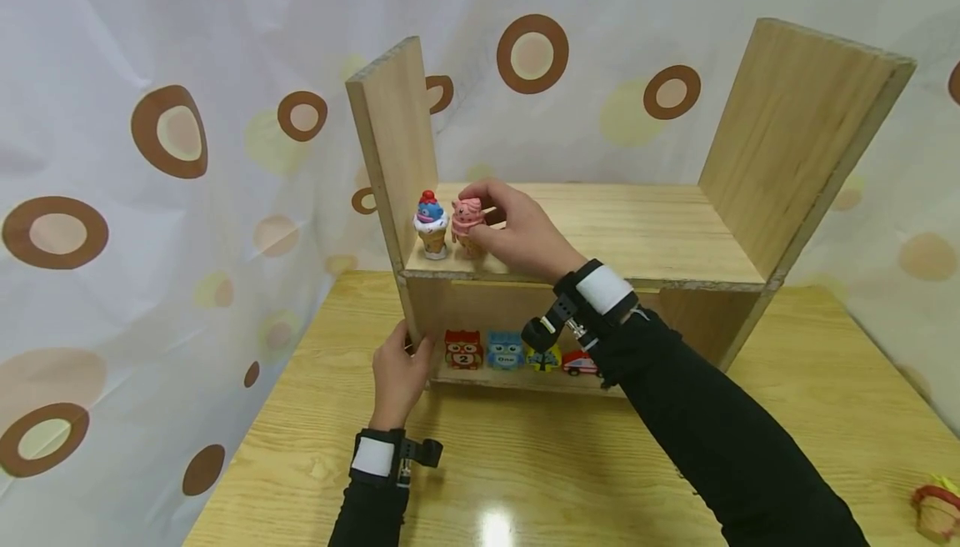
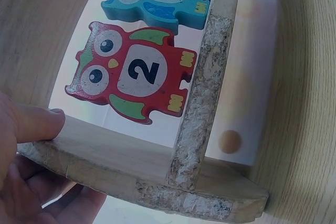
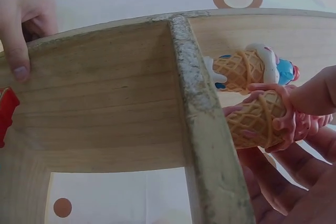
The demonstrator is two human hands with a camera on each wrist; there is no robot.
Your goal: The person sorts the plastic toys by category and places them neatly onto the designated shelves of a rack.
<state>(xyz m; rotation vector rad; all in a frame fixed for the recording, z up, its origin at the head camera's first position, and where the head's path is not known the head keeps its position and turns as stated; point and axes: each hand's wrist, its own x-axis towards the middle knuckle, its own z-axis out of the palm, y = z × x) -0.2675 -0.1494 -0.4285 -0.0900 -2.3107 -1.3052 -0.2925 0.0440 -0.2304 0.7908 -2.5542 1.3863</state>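
My right hand (image 1: 517,226) pinches a pink ice-cream-cone figurine (image 1: 468,222) between thumb and fingers at the upper shelf's left end. Beside it stands a blue and white ice-cream-cone figurine (image 1: 431,226) with a red top, upright near the left side board. In the right wrist view the pink figurine's waffle cone (image 3: 257,121) sits close to the shelf edge. My left hand (image 1: 399,372) grips the left side board (image 2: 105,169) of the wooden shelf low down, thumb inside and fingers outside. Nearest its thumb is a red owl block (image 2: 131,72) marked 2.
On the lower shelf stand a blue owl block (image 1: 506,350), a yellow and blue block (image 1: 543,358) and a red toy car (image 1: 581,363), partly behind my right wrist. A small red-and-tan object (image 1: 936,509) lies at the table's right edge. The right side board (image 1: 810,138) rises tall.
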